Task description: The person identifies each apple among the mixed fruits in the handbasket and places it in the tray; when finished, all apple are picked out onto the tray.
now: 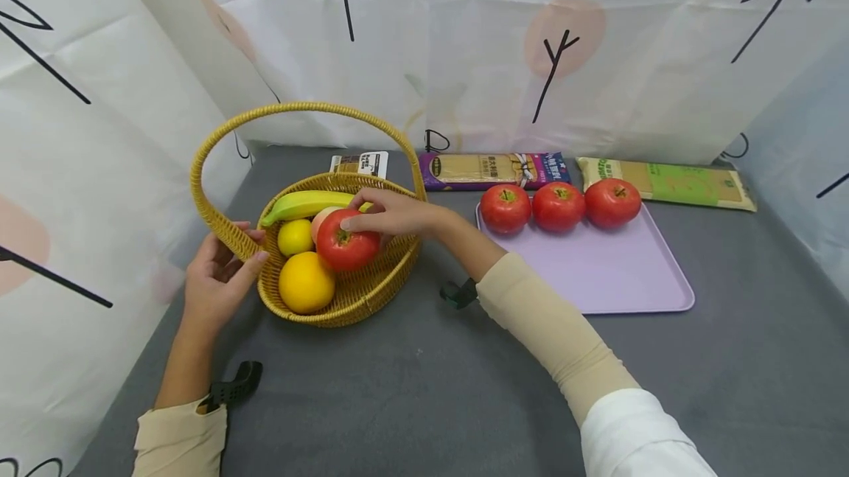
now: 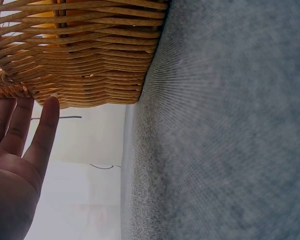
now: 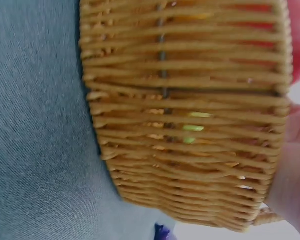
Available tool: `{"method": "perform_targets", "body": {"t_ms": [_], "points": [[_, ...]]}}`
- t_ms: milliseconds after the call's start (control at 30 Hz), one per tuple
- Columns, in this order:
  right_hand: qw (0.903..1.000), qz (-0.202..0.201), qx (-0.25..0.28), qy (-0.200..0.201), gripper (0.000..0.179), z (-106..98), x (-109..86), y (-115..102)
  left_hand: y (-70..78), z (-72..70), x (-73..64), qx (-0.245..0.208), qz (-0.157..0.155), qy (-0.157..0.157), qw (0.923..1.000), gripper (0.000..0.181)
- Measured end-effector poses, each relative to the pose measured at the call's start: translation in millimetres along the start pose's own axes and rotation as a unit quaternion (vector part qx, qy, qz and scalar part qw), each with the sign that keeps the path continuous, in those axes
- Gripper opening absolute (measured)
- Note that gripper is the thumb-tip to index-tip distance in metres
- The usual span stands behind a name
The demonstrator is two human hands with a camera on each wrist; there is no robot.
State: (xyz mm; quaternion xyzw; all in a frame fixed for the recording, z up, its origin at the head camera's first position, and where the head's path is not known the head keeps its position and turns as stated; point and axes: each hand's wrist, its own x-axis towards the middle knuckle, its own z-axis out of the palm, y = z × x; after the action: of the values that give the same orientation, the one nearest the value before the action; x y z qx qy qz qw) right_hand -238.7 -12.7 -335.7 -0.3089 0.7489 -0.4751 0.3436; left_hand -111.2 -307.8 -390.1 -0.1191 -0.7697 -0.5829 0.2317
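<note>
A woven basket [image 1: 368,307] with a tall arched handle [image 1: 306,107] stands at the left of the table. My left hand [image 1: 217,281] holds the foot of that handle, thumb on the near side and fingers beyond it; in the left wrist view its fingers [image 2: 45,132] reach to the rim. Over the basket, my right hand [image 1: 394,213] grips a red tomato [image 1: 351,247] from above. Inside lie a banana [image 1: 308,204], a lemon [image 1: 295,237], an orange [image 1: 307,283] and a pale round fruit [image 1: 321,220] partly hidden by the tomato.
Three tomatoes [image 1: 559,206] sit along the back edge of a lilac tray [image 1: 597,278] on the right. Behind them lie a purple noodle pack [image 1: 491,171] and a green one [image 1: 690,183]. Another small pack [image 1: 361,164] lies behind the basket. Patterned curtains [image 1: 477,42] enclose the table.
</note>
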Motion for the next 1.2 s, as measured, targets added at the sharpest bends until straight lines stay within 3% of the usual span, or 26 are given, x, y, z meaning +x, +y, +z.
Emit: {"method": "perform_targets", "body": {"t_ms": [267,500,733,900,1200], "points": [[0.9960,0.003,0.059,0.068,0.038,10.7,-22.1,-9.9,-1.3,-2.2,0.6,-0.037,0.006,-0.004,0.9993,0.050],[0.9876,0.026,0.114,0.105,0.039,18.1,-38.4,-14.6,-1.8,-2.4,0.8,-0.032,0.008,-0.004,0.9995,0.050],[0.9779,0.007,0.154,0.141,0.038,16.1,-66.3,-12.8,-0.9,-1.7,0.0,-0.023,0.000,-0.002,0.9997,0.050],[0.9743,-0.010,0.158,0.160,0.039,13.2,-90.2,-4.9,-2.5,-1.3,0.1,-0.042,0.016,-0.009,0.9990,0.051],[0.9708,0.010,0.142,0.193,0.044,4.8,-126.4,12.1,-1.0,-2.2,0.3,-0.026,-0.004,-0.002,0.9996,0.050]]}}
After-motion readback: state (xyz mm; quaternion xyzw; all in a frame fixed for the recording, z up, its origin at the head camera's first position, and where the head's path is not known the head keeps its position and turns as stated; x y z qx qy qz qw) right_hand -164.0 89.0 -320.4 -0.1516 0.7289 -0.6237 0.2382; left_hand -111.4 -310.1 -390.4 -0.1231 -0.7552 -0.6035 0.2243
